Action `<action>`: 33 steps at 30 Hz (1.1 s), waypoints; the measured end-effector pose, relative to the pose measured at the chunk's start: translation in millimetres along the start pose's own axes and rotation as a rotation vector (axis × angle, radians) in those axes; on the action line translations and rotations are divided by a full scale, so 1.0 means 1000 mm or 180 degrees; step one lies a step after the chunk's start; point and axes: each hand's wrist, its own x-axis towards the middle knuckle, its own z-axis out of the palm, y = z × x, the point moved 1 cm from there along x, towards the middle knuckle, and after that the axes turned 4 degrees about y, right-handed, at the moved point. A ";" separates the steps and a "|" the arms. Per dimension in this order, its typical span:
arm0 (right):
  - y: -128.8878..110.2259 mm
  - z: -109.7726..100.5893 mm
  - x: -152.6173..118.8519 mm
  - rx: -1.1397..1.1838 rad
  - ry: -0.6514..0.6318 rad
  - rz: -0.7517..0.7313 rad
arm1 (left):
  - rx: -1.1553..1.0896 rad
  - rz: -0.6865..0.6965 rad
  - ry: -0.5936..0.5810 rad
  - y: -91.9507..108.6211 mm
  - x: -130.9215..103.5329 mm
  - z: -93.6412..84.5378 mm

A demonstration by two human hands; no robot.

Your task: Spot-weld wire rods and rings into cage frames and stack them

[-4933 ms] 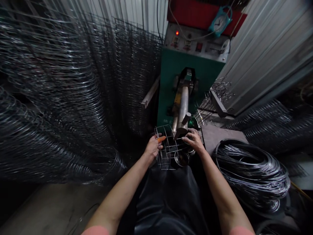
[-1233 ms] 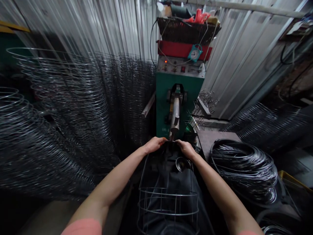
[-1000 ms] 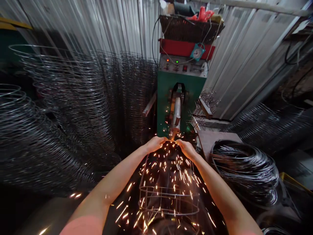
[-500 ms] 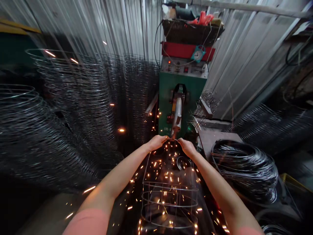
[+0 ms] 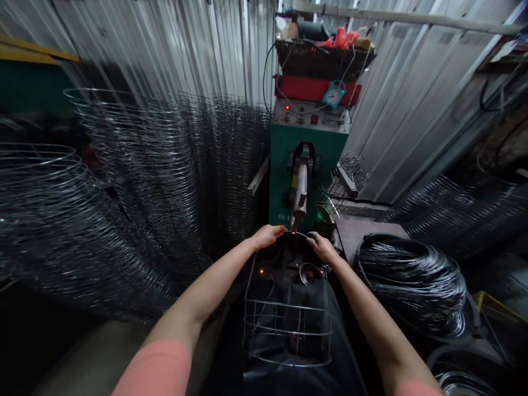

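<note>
Both arms reach forward to the tip of a green welding machine. My left hand pinches the left side of a thin curved wire; my right hand pinches its right side. A small orange glow shows on the wire, just under the machine's metal electrode arm. Below the hands, a wire frame with curved bars lies over a dark apron or cloth. A small metal ring is near its upper right.
Tall stacks of wire rings stand at the left. At the right, a thick wire coil sits beside a small board. A basket and a teal clock top the machine.
The shower of sparks has died away to a few glowing points. My right hand has moved slightly right and down, showing more of the wire between the hands.
</note>
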 end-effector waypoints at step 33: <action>-0.021 0.020 -0.255 0.1816 0.0101 -0.0431 | -0.6334 -0.3811 0.0527 0.028 -0.260 0.093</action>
